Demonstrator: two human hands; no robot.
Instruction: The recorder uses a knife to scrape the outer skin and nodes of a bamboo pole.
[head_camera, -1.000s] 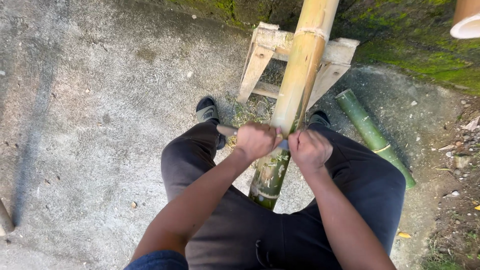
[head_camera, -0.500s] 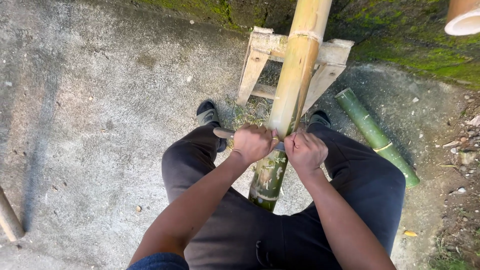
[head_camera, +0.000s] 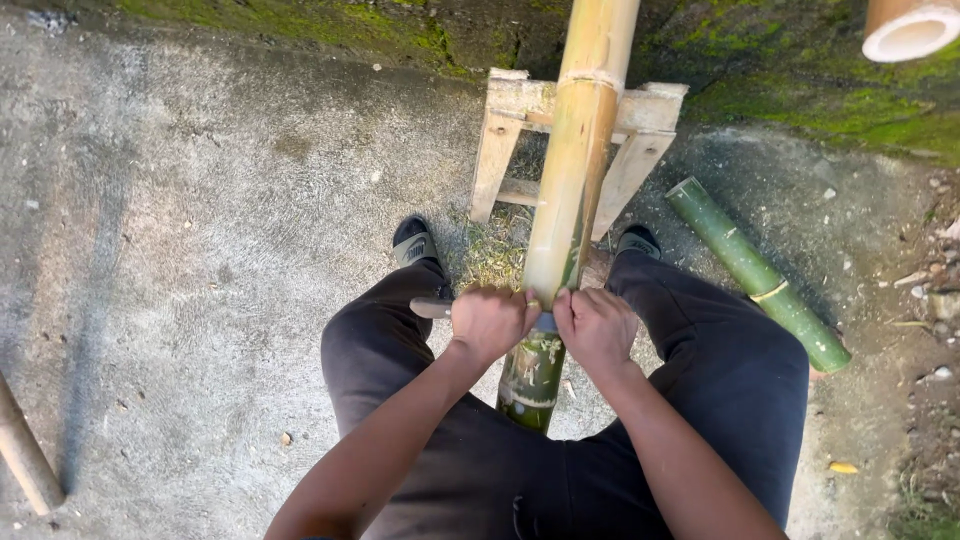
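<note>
Stripping the bamboo pole (head_camera: 575, 170), judged roughly half done or better. Above the hands: pale yellow, skin already off, all the way up past the wooden stand (head_camera: 520, 110) and out of frame. Below the hands: still green and mottled, short stretch down between the knees. Pole lies tilted over the stand, lower end near the lap.

Left hand (head_camera: 490, 322) clenched around one handle of a two-handled blade (head_camera: 432, 308) laid across the pole; right hand (head_camera: 597, 325) clenched on the other side, its handle hidden, so grip on it assumed. Blade edge itself barely visible.

Shavings (head_camera: 495, 255) piled on the concrete floor (head_camera: 200, 250) just beyond left hand. Spare green bamboo piece (head_camera: 755, 272) lying off to the right of right hand, apart. Another cut pole end (head_camera: 908, 28) far upper right. Stand legs near the blade path ahead.
</note>
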